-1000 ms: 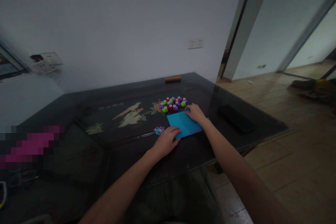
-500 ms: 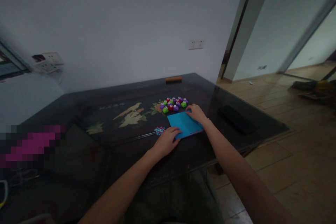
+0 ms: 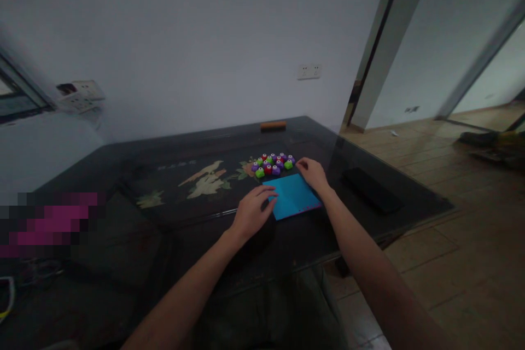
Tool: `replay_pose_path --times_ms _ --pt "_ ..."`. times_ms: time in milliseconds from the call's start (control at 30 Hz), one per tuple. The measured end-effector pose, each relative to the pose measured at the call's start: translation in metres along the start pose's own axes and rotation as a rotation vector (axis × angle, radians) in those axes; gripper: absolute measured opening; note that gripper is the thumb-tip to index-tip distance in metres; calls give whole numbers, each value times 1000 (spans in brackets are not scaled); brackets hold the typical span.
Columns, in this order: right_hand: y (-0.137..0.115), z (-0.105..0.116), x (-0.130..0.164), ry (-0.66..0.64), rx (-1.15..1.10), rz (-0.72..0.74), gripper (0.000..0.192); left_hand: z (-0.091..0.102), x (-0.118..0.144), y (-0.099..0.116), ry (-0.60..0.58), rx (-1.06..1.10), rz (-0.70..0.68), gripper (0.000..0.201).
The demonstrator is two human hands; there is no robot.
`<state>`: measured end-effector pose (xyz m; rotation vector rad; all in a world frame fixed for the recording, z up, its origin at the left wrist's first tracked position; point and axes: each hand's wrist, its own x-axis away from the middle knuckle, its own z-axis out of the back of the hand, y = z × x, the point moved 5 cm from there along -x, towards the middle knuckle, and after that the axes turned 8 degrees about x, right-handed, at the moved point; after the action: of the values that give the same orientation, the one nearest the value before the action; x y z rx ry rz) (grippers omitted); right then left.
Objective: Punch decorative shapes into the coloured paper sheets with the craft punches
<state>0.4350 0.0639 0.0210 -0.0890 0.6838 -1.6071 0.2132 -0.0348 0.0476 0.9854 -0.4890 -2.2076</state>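
A blue square sheet (image 3: 292,197), with pink showing along its near edge, lies on the dark table. My left hand (image 3: 253,210) is over the sheet's left edge with its fingers spread and nothing visible in them. At the far right corner of the sheet is my right hand (image 3: 315,174), its fingers loosely bent and slightly apart. Nothing shows between them. Just beyond the sheet sits a cluster of small green, purple and red toys with eye-like tops (image 3: 268,163), close to my right fingertips. The small pink and blue bits are now hidden behind my left hand.
The dark tabletop (image 3: 221,134) carries a bird and flower picture (image 3: 207,180). A brown bar (image 3: 273,126) lies at its back edge, and a black oblong case (image 3: 371,190) lies on the right. A wall with a socket (image 3: 309,71) stands behind.
My right hand has lifted from the sheet's far edge and drawn slightly to the right. My left hand has shifted left and up, with its fingers more raised, and covers the small bits.
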Motion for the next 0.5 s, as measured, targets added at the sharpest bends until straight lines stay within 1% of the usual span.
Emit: replay_pose_path --times_ms 33,100,133,200,267,367,433,500 --pt "-5 2 2 21 -48 9 13 11 -3 4 68 28 -13 18" --pt "-22 6 7 52 -148 47 16 29 -6 9 139 47 -36 19" --pt "-33 8 11 72 -191 82 22 37 -4 10 160 29 -48 20" --pt "-59 10 24 100 -242 174 34 46 5 5 156 -58 -80 23" --pt "-87 9 44 108 -276 305 44 49 22 -5 111 -161 -136 30" --pt "-119 -4 83 41 -278 551 50 41 52 -20 -11 -207 -209 34" --pt "-129 -17 109 -42 -248 719 49 34 67 -25 -76 -180 -229 36" --pt "-133 -28 129 -101 -223 876 47 27 74 -22 -133 -141 -253 38"
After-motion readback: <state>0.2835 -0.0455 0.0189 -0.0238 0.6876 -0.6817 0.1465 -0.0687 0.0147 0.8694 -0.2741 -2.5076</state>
